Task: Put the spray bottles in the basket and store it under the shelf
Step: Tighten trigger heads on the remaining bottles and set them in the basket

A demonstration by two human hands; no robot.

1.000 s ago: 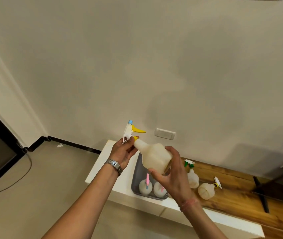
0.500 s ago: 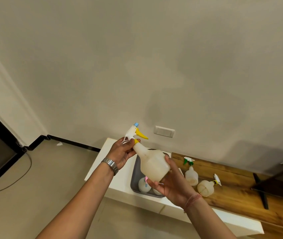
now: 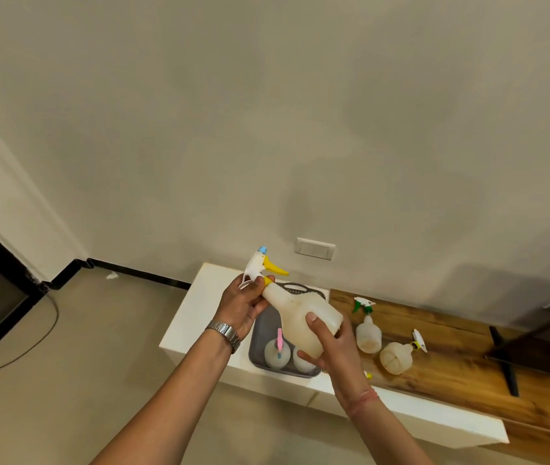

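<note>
- Left hand (image 3: 245, 307) grips the neck of the spray bottle (image 3: 304, 318); right hand (image 3: 334, 344) grips its base.
- Bottle slants directly above the grey basket (image 3: 256, 344).

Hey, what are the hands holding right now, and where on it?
Both hold one spray bottle, tilted above the basket. The left hand grips its neck, just below the yellow trigger; the right hand cups the lower body.

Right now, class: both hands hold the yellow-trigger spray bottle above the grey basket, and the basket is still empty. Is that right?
Not quite. The head view shows the basket already holds two bottles, one with a pink trigger. Both hands, left and right, do hold the yellow-trigger spray bottle above it.
</note>
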